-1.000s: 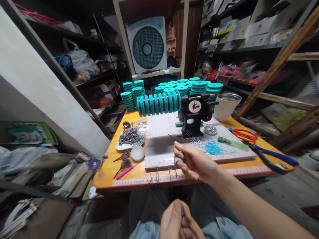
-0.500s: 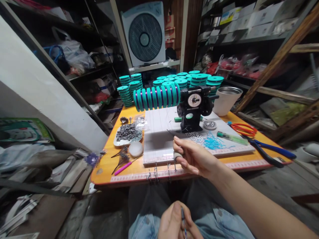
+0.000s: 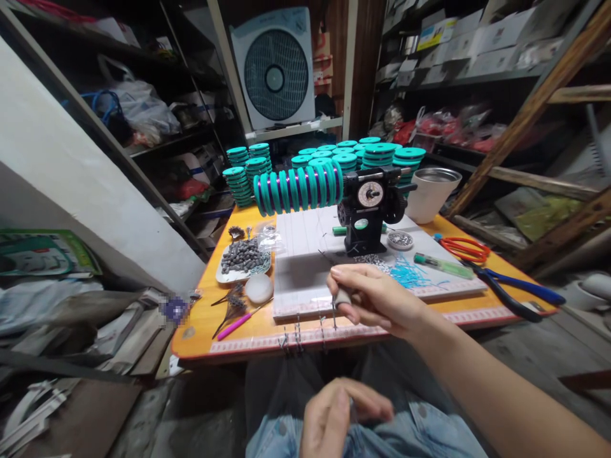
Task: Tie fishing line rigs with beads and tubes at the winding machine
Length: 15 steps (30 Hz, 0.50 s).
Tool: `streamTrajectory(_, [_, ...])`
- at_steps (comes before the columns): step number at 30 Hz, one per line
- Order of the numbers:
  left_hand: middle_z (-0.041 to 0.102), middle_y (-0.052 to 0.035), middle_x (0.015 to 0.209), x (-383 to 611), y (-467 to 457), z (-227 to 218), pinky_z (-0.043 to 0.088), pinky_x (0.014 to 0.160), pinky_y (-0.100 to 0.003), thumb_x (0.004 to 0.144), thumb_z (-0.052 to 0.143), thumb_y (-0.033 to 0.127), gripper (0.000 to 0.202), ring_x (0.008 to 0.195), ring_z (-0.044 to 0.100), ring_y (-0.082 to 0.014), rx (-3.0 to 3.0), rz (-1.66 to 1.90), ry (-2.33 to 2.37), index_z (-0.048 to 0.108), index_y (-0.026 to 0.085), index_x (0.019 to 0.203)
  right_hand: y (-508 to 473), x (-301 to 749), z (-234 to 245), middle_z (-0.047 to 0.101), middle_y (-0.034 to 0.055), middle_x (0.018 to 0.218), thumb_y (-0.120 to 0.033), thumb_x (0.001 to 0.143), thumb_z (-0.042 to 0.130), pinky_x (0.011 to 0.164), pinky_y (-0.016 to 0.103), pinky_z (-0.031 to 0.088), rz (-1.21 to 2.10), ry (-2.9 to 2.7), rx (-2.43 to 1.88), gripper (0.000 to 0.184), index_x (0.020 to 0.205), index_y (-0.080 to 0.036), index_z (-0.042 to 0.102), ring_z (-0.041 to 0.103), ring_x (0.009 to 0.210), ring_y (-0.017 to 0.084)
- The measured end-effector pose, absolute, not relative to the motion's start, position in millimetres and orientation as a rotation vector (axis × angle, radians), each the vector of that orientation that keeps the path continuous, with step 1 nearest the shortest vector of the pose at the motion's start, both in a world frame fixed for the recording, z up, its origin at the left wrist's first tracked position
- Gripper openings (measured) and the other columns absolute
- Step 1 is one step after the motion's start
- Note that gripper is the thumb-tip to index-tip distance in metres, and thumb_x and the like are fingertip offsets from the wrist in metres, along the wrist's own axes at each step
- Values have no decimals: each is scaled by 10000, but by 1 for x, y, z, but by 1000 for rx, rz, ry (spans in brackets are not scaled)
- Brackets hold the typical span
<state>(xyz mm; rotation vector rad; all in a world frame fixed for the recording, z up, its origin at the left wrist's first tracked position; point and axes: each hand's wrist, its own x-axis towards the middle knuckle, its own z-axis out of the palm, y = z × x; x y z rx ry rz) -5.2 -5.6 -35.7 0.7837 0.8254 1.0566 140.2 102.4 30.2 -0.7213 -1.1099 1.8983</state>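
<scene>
My right hand is over the table's front edge, thumb and fingertips pinched together. A pale grey sleeve covers one fingertip; whatever is in the pinch is too small to make out. Below it, over my lap, my left hand has its fingers curled together, slightly blurred, and mostly hides a small object. Beyond my right hand stands a black winding machine with a dial, bearing a row of teal spools wound with purple line. Thin lines run down over the white board.
A dish of grey pellets, a round white lid and a pink-handled tool lie left. Rightward are blue strips, a green tube, blue-handled pliers and a white cup. Metal hooks line the front edge.
My left hand's fingers have shifted and spread across to the right, covering the slim grey piece that showed between them. My right hand has moved slightly left and down, still pinched.
</scene>
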Motion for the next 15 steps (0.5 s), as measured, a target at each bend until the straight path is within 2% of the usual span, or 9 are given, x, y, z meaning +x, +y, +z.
streamTrajectory(2, [762,-112,787,-4,8,-27,494,748,-321,853,568,536,438,728,699,-239,1010,1156,887,738,140,927,104,144,37,583,-41,414,-422,886,569,286,128,99,1849,-1183,-742,290,838,-140,616,231,248,1])
streamTrajectory(4, [751,-92,797,-1,25,-16,507,729,-343,918,470,498,462,667,702,-234,1044,1172,888,644,142,1157,106,148,43,564,-45,394,-421,896,564,297,133,120,1826,-1251,-761,310,920,-125,654,276,256,13])
streamTrajectory(5, [740,-79,794,0,34,-11,519,696,-345,939,439,468,447,615,696,-219,1030,1174,877,605,144,1197,106,149,46,557,-47,390,-426,897,564,299,135,134,1822,-1279,-770,326,952,-120,663,302,257,20])
streamTrajectory(7, [716,-60,818,2,49,-1,535,633,-331,964,401,418,390,533,672,-181,1027,1165,844,589,152,1178,108,151,50,545,-53,385,-435,892,569,299,135,176,1824,-1316,-784,355,1004,-114,668,347,258,33])
streamTrajectory(10, [698,-56,843,4,63,7,520,530,-282,971,391,412,351,463,631,-131,1063,1146,799,624,155,1031,111,153,52,545,-58,389,-437,888,571,295,132,232,1827,-1332,-799,389,1077,-109,659,384,266,45])
streamTrajectory(15, [693,-39,751,6,66,5,477,460,-225,924,482,489,376,413,579,-88,1082,1140,793,637,151,868,115,153,48,542,-62,382,-426,882,582,264,131,211,1856,-1288,-771,404,1113,-101,647,335,243,38])
